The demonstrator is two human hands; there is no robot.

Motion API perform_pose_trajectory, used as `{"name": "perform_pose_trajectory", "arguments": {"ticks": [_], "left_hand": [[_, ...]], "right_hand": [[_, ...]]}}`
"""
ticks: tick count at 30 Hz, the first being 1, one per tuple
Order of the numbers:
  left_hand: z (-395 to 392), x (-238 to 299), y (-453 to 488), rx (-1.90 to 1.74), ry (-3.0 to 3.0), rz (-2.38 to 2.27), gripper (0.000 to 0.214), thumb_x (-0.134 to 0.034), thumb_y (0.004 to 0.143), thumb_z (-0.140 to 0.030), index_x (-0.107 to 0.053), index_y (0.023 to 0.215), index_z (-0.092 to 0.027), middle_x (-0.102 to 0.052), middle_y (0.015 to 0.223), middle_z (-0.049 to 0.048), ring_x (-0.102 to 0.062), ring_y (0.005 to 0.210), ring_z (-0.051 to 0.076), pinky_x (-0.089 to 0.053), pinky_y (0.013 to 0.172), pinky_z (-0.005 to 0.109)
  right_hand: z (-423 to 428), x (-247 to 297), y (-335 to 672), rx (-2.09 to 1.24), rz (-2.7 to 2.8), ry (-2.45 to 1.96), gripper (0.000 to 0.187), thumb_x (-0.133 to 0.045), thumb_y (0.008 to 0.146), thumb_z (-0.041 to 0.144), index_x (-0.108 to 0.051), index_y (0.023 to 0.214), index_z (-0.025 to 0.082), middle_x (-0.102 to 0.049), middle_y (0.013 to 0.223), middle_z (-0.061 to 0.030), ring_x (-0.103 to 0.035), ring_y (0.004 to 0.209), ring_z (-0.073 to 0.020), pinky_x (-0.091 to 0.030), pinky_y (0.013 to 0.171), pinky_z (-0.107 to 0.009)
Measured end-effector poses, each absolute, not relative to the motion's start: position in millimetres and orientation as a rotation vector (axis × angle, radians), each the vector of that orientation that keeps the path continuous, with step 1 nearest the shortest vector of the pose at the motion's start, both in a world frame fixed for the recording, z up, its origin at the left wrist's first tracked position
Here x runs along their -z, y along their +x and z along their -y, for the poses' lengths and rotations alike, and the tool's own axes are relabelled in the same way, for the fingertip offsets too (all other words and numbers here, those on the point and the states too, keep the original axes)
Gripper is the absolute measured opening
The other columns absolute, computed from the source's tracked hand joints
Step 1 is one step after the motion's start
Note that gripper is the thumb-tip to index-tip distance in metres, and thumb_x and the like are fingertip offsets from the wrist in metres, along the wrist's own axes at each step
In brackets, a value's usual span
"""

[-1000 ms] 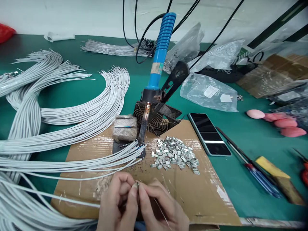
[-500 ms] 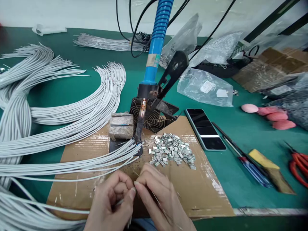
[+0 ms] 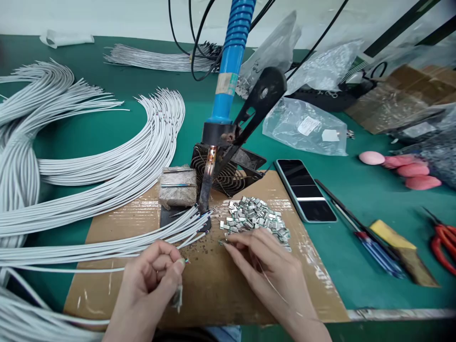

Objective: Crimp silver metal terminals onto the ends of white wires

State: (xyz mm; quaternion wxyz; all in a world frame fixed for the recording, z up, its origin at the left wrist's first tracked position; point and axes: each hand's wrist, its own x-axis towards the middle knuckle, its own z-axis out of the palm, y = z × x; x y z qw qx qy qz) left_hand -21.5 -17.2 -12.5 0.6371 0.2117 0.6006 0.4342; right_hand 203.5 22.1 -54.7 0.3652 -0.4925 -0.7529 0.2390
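My left hand (image 3: 151, 285), closed in a pinch, holds a white cable whose end shows tiny coloured wires (image 3: 186, 261) past the thumb. A ragged greyish piece (image 3: 177, 298) hangs below that thumb; I cannot tell what it is. My right hand (image 3: 272, 273) is closed, with a tiny connector (image 3: 221, 242) at its fingertips, too small to make out well. A thin solder-like wire (image 3: 272, 285) runs across the right palm toward the wrist. Right behind these fingers lies a pile of small metal connectors (image 3: 253, 213), partly covered by the hand.
A soldering iron (image 3: 224, 99) with a blue handle stands clamped, tip down, before a small fan (image 3: 228, 175). White cable bundles (image 3: 107, 161) fill the left. Cardboard (image 3: 203, 294) lies underneath. Rightward are a phone (image 3: 306, 190), screwdriver (image 3: 377, 251), brush (image 3: 402, 251) and red-handled pliers (image 3: 443, 244).
My hands were together at the front and have parted. The right moved right and up to the pile's near edge; the left shifted slightly left, and the cable's coloured wires now show.
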Motion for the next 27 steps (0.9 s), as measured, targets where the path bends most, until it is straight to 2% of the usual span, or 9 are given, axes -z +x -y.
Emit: {"name": "perform_pose_trajectory", "arguments": {"ticks": [2, 4, 7, 10, 13, 17, 21, 24, 27], "left_hand": [[17.4, 12.5, -19.2, -0.999, 0.483, -1.373, 0.060, -0.091, 0.067, -0.068, -0.064, 0.074, -0.015, -0.047, 0.053, -0.0084, -0.029, 0.049, 0.004, -0.016, 0.046, 0.014], [17.4, 11.5, -17.0, -1.010, 0.482, -1.383, 0.061, -0.092, 0.065, -0.069, -0.065, 0.074, -0.015, -0.048, 0.054, -0.0081, -0.030, 0.048, 0.004, -0.017, 0.046, 0.014], [17.0, 9.5, -14.1, -1.028, 0.485, -1.408, 0.063, -0.091, 0.064, -0.071, -0.064, 0.073, -0.015, -0.048, 0.053, -0.0082, -0.027, 0.049, 0.004, -0.018, 0.047, 0.015], [16.8, 8.4, -11.8, -1.046, 0.508, -1.435, 0.064, -0.090, 0.064, -0.073, -0.064, 0.072, -0.015, -0.047, 0.053, -0.0083, -0.028, 0.049, 0.004, -0.020, 0.049, 0.016], [17.6, 8.6, -10.1, -1.056, 0.548, -1.464, 0.064, -0.089, 0.065, -0.074, -0.065, 0.072, -0.014, -0.049, 0.052, -0.0071, -0.033, 0.049, 0.005, -0.022, 0.050, 0.017], [19.4, 9.7, -8.6, -1.052, 0.566, -1.506, 0.047, -0.095, 0.068, -0.054, -0.068, 0.069, -0.015, -0.055, 0.054, -0.0043, -0.042, 0.051, 0.008, -0.026, 0.053, 0.018], [20.2, 11.3, -8.5, -1.038, 0.585, -1.528, 0.031, -0.092, 0.071, -0.039, -0.069, 0.068, -0.018, -0.056, 0.052, -0.0040, -0.038, 0.050, 0.008, -0.022, 0.052, 0.020], [20.1, 10.9, -8.9, -1.034, 0.591, -1.513, 0.029, -0.091, 0.072, -0.038, -0.070, 0.068, -0.018, -0.058, 0.054, -0.0034, -0.039, 0.050, 0.008, -0.022, 0.052, 0.020], [19.6, 8.4, -9.3, -1.016, 0.585, -1.510, 0.033, -0.092, 0.070, -0.039, -0.068, 0.067, -0.016, -0.057, 0.053, -0.0039, -0.037, 0.049, 0.007, -0.019, 0.052, 0.021]], "right_hand": [[-25.6, 60.3, 200.2, -0.568, 2.001, -1.238, 0.015, -0.075, 0.093, 0.009, -0.074, 0.103, 0.021, -0.069, 0.084, -0.0020, -0.060, 0.078, -0.0193, -0.048, 0.072, -0.032], [-27.1, 64.5, 196.6, -0.550, 2.029, -1.232, 0.012, -0.074, 0.094, 0.008, -0.073, 0.096, 0.020, -0.067, 0.081, -0.0019, -0.058, 0.076, -0.0194, -0.047, 0.071, -0.032], [-24.8, 66.2, 193.3, -0.541, 2.013, -1.242, 0.016, -0.070, 0.095, 0.007, -0.069, 0.088, 0.021, -0.066, 0.077, -0.0004, -0.056, 0.072, -0.0184, -0.047, 0.069, -0.032], [-17.4, 63.8, 192.0, -0.551, 1.939, -1.280, 0.015, -0.069, 0.096, 0.010, -0.069, 0.090, 0.024, -0.071, 0.080, 0.0003, -0.061, 0.073, -0.0176, -0.051, 0.072, -0.030], [-6.7, 61.0, 188.3, -0.624, 1.818, -1.372, 0.010, -0.070, 0.098, 0.016, -0.069, 0.097, 0.026, -0.074, 0.082, 0.0019, -0.069, 0.069, -0.0144, -0.055, 0.065, -0.023], [5.3, 56.9, 175.4, -0.769, 1.644, -1.447, 0.001, -0.069, 0.102, 0.026, -0.070, 0.101, 0.027, -0.073, 0.074, 0.0046, -0.073, 0.057, -0.0118, -0.058, 0.054, -0.017], [9.6, 48.4, 160.2, -0.996, 1.482, -1.334, 0.010, -0.075, 0.096, 0.023, -0.080, 0.096, 0.032, -0.071, 0.071, 0.0059, -0.068, 0.054, -0.0094, -0.053, 0.050, -0.014], [10.6, 43.3, 154.7, -1.095, 1.455, -1.208, 0.022, -0.075, 0.093, 0.013, -0.083, 0.097, 0.033, -0.074, 0.077, 0.0050, -0.068, 0.059, -0.0089, -0.052, 0.054, -0.013], [10.9, 42.5, 154.4, -1.015, 1.555, -1.119, 0.030, -0.075, 0.089, 0.003, -0.081, 0.102, 0.029, -0.078, 0.083, 0.0026, -0.072, 0.066, -0.0105, -0.056, 0.061, -0.014]]}}
